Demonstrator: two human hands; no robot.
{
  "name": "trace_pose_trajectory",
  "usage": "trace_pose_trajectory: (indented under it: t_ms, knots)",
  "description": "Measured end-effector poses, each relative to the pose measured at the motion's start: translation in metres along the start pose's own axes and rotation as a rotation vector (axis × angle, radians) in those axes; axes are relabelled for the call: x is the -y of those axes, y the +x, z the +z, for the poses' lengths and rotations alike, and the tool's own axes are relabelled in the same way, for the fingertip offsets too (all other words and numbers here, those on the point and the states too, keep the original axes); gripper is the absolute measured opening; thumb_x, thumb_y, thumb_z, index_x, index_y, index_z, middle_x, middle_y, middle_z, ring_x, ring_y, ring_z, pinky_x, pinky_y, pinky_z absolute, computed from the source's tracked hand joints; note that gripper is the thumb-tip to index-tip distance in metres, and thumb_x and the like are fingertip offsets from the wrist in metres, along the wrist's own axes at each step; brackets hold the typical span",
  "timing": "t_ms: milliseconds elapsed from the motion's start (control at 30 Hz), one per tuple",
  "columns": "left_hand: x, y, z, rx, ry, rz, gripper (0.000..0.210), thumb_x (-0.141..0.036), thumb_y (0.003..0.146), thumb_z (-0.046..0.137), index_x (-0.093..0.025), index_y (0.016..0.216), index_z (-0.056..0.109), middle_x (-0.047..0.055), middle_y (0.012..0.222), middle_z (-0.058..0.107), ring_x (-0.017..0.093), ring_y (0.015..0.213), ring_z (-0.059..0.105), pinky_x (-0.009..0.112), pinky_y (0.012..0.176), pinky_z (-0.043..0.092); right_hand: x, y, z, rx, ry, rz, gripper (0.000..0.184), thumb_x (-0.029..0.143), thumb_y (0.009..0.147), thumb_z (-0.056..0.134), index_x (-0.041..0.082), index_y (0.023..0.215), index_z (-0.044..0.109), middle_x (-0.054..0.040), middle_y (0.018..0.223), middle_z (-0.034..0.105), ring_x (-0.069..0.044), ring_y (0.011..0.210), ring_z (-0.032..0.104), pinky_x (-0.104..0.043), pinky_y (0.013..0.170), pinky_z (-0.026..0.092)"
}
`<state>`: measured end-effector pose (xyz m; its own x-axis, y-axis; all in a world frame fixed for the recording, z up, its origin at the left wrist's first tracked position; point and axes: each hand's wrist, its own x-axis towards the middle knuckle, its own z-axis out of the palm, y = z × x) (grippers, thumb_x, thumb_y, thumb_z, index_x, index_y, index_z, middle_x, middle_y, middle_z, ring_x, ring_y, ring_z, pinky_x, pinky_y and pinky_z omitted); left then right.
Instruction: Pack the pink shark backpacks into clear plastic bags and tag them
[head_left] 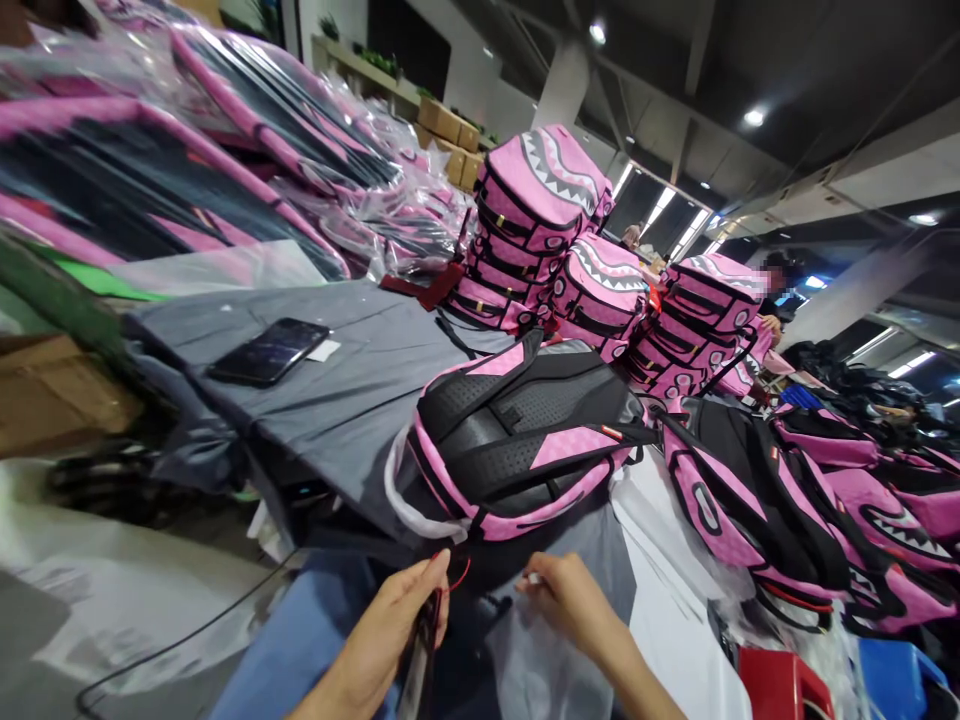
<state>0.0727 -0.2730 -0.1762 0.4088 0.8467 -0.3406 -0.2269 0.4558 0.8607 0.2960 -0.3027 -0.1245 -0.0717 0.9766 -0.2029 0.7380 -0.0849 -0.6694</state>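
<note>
My left hand (405,615) is closed, thumb on top, around a dark, flat, glossy piece (417,668). A thin red string (465,576) loops out beside its fingertips. My right hand (574,600) is curled closed with its fingertips pinched. A tiny whitish bit shows there, too small to name. Just beyond both hands a pink and black backpack (517,440) lies with its padded back and straps facing up, apart from my fingers. A whitish band (394,490) curves around its left end. Sheer plastic (547,660) hangs below my right hand.
Stacked pink shark-mouth backpacks (532,220) stand behind. More backpacks (750,490) lie to the right, and plastic-wrapped ones (285,110) are piled at left. A phone (270,350) rests on the grey-covered table (360,350). Red (784,680) and blue stools (900,675) stand lower right. A person is farther back.
</note>
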Motion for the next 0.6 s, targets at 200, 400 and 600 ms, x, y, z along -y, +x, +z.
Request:
trace_pose_trajectory:
  t_ms: [200, 400, 600]
  knots:
    - [0.045, -0.001, 0.009, 0.011, 0.551, 0.572, 0.038, -0.06, 0.094, 0.056, -0.026, 0.096, 0.071, 0.002, 0.086, 0.074, 0.019, 0.078, 0.07, 0.024, 0.072, 0.055, 0.001, 0.043, 0.048, -0.34, 0.052, -0.153, 0.038, 0.041, 0.094, 0.047, 0.018, 0.092, 0.076, -0.0054, 0.065, 0.065, -0.016, 0.055, 0.049, -0.026, 0.057, 0.035]
    - [0.089, 0.014, 0.012, -0.159, 1.301, 0.923, 0.04, -0.007, 0.097, 0.034, -0.022, 0.098, 0.071, 0.004, 0.078, 0.07, 0.02, 0.065, 0.068, 0.028, 0.067, 0.057, 0.014, 0.038, 0.05, -0.407, 0.235, -0.134, 0.058, 0.065, 0.095, 0.045, 0.016, 0.069, 0.064, 0.001, 0.057, 0.046, -0.012, 0.055, 0.037, -0.025, 0.053, 0.032]
    - [0.06, 0.007, 0.005, -0.046, 1.45, 0.934, 0.048, 0.009, 0.075, 0.041, -0.02, 0.099, 0.07, 0.005, 0.085, 0.075, 0.021, 0.073, 0.073, 0.031, 0.074, 0.061, 0.03, 0.029, 0.057, -0.356, 0.138, -0.121, 0.031, 0.048, 0.077, 0.074, 0.018, 0.083, 0.067, 0.0027, 0.062, 0.056, -0.013, 0.055, 0.045, -0.024, 0.054, 0.036]
